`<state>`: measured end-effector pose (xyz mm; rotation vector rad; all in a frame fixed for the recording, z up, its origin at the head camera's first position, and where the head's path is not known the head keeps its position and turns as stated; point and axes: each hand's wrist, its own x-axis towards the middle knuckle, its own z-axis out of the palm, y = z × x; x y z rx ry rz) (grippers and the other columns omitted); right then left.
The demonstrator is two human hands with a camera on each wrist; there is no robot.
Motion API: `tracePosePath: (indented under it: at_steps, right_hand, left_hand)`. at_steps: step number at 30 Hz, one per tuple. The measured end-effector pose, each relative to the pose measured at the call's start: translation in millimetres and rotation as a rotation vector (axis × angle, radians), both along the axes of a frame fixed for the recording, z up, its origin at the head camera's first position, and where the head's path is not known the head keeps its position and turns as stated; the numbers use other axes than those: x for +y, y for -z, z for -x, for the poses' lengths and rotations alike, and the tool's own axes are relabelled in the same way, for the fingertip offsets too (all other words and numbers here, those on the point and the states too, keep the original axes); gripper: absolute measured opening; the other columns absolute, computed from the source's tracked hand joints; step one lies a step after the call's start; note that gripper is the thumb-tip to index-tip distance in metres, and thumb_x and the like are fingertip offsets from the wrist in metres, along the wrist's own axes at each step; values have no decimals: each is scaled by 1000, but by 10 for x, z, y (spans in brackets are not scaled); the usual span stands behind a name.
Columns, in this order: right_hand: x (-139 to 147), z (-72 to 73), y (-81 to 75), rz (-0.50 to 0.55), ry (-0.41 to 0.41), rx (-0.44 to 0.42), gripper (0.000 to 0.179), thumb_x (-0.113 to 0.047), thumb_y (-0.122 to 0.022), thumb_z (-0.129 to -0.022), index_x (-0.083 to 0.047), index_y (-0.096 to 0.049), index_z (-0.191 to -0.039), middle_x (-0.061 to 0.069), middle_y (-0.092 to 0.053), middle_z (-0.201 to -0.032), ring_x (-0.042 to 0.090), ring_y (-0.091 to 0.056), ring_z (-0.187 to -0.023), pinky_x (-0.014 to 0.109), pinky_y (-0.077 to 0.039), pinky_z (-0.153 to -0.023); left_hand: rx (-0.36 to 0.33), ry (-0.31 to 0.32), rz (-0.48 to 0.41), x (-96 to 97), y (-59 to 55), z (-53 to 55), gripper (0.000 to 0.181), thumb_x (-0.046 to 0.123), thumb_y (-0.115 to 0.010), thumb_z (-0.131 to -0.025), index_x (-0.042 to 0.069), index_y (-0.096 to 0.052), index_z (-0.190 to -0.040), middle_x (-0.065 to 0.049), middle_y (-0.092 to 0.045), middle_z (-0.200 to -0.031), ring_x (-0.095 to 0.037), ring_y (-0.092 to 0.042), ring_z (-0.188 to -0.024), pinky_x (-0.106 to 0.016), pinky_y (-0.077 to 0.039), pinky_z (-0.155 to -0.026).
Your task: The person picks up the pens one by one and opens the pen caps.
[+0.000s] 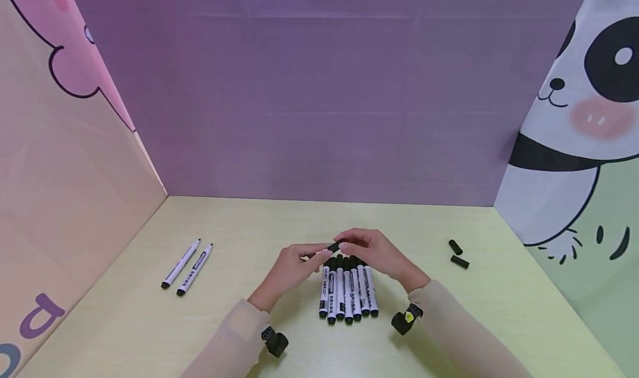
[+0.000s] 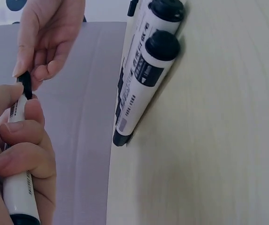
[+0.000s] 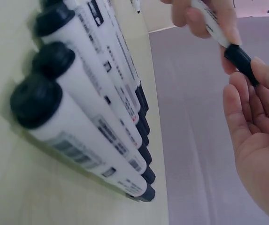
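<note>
We see two hands working above a bench (image 1: 125, 333). Our left hand (image 1: 298, 261) has its fingers curled round a white marker (image 2: 20, 194), and our right hand (image 1: 371, 250) pinches the black cap (image 3: 240, 63) at the marker's end with the thumb and fingertips. So the marker is right inside the left hand, and its cap end sits between the two hands, with the left thumb close to the edge of the cap. In both wrist views, the cap covers the tip of the marker. The hands are close together, up above the bench, near the far end of a row of seven markers (image 1: 348, 292). These markers lie side by side, just below the held one in the head view, and their long black caps point away from us. Some of them stick out a bit nearer to us than others. Well apart from the left hand, over on its left side, two bare markers (image 1: 196, 270) lie next to each other, leaning the same way, with their thin dark tips showing. Well apart from the right hand, over on its right side, two loose caps (image 1: 460, 262) lie near each other. We wear pale sleeves (image 1: 234, 331), and a small black camera (image 1: 275, 342) sits at each wrist. Behind the bench stands a plain purple wall (image 1: 319, 100).
</note>
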<state>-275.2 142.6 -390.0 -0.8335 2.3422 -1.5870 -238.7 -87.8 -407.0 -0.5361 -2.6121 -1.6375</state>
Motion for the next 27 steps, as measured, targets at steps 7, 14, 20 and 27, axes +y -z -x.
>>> tracePosePath:
  at_steps: [7,14,20,27]
  right_hand:
    - [18,11,-35,46,25,-28,32,-27,-65,-99,-7,-66,-125,15,-66,-115,45,-58,-112,58,-47,-97]
    - [33,8,-50,50,64,-29,35,-28,-65,-100,-10,-65,-129,15,-65,-118,44,-59,-113,57,-46,-99]
    - [57,-1,-82,61,96,-52,37,-29,-67,-98,-11,-64,-131,13,-66,-116,46,-57,-113,57,-44,-100]
    - [58,-6,-100,60,108,-66,38,-29,-69,-97,-9,-64,-128,8,-67,-116,45,-58,-114,58,-44,-100]
  left_hand:
    - [19,16,42,5,-37,10,36,42,-62,-99,19,-72,-126,-8,-70,-88,-16,-57,-66,-28,-43,-57]
    - [39,7,79,-7,-57,3,33,35,-65,-98,14,-73,-123,-1,-72,-107,-14,-57,-71,-30,-47,-60]
    - [28,6,83,-19,-71,-5,27,23,-61,-99,14,-73,-122,-4,-68,-110,-14,-58,-65,-30,-49,-57]
    - [-23,-17,58,-26,-89,-25,28,21,-57,-99,13,-74,-122,-7,-65,-110,-26,-62,-66,-32,-49,-54]
